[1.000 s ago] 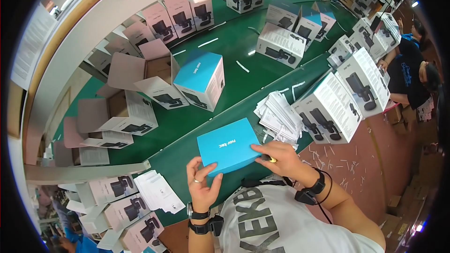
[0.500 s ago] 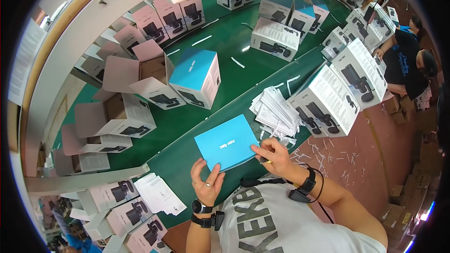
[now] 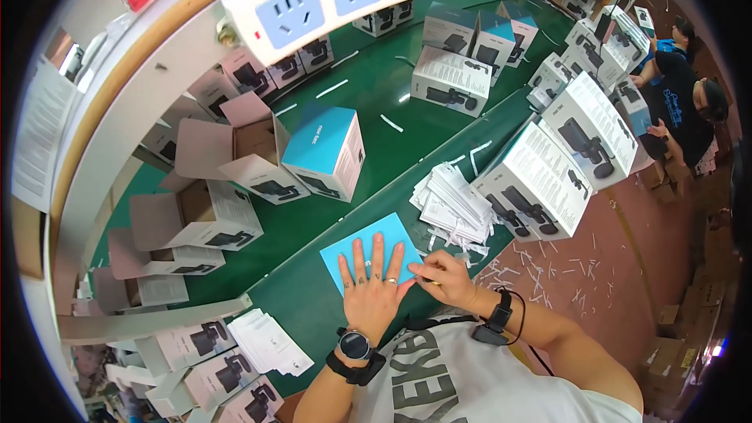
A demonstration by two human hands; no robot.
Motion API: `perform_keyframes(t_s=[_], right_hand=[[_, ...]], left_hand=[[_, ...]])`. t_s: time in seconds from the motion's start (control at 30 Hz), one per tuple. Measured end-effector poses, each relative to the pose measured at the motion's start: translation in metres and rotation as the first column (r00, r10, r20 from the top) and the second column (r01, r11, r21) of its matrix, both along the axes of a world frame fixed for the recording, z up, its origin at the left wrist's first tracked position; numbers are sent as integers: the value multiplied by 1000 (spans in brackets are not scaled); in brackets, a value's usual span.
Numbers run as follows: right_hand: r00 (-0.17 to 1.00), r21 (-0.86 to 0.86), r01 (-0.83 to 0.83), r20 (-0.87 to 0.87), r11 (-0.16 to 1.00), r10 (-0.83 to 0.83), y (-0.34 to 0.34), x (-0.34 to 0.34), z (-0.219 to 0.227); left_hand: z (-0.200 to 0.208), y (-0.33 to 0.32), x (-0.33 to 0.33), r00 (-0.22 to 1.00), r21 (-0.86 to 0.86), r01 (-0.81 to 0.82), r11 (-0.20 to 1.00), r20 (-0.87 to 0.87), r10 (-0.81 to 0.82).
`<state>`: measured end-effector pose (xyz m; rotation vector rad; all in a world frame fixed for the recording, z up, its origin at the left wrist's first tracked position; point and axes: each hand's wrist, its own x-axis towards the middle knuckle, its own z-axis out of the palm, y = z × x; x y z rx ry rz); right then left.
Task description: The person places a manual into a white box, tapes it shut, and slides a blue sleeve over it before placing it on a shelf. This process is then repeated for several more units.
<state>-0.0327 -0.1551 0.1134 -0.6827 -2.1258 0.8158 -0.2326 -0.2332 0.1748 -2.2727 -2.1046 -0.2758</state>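
Observation:
A flat blue rectangular piece with white printing [image 3: 399,225] lies in front of me on the green work surface; I cannot tell how thick it is. Across it my left hand [image 3: 371,294] rests palm down, fingers spread, hiding most of the print. My right hand [image 3: 444,278] is closed in a pinch at the piece's right edge, close to my left thumb. A small slim object with a dark and yellow part shows between its fingers, its kind unclear.
Beyond the right hand lies a pile of white papers [image 3: 454,207]. Printed product boxes [image 3: 536,188] stand at right, and open cartons [image 3: 211,211] at left. A white power strip [image 3: 337,0] hangs at the top. White leaflets [image 3: 270,342] lie at lower left. A co-worker [image 3: 677,102] handles a box.
My left hand has gone from holding the blue piece's lower left edge to lying flat on top of it. The right hand has shifted slightly left and down. The whole view has tilted a little.

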Motion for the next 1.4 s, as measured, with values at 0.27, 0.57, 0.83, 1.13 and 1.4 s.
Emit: perform_keyframes(t_s=[0.27,0.57,0.83,1.13,1.4], right_hand=[[991,-36,-135,-22,990,135,31,-4,28],[978,-203,-149,-178,968,113,26,-8,1],[974,-107,-94,-216,990,69,46,-28,1],[947,-362,-295,-230,884,222,71,32,18],[990,-896,-135,-142,424,16,23,179,-8]], left_hand=[[23,9,-44,972,-48,150,987,192,-139],[41,14,-69,973,-97,194,976,146,-179],[45,28,-74,959,-165,221,961,216,-184],[32,45,-27,989,-130,-18,991,143,37],[113,190,0,810,273,-183,944,587,-13]])
